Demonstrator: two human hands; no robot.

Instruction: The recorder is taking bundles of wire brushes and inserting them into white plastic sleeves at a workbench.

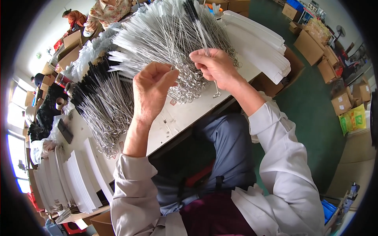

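Observation:
My right hand is closed round the wire stem of a bottle brush with black bristles. Its bristled end points away from me, and its looped wire end hangs below the hand. My left hand is raised close by with thumb and fingers pinched together; what lies between them, if anything, is too small to make out. Beyond both hands lies a large pile of white-bristled wire brushes, their loops toward me. A heap of black-bristled brushes lies left of my left hand.
White card strips stand at the table's left end. A stack of long white cartons lies at the right. The white table has its near edge above my knees. Another person works across it; cardboard boxes stand at right.

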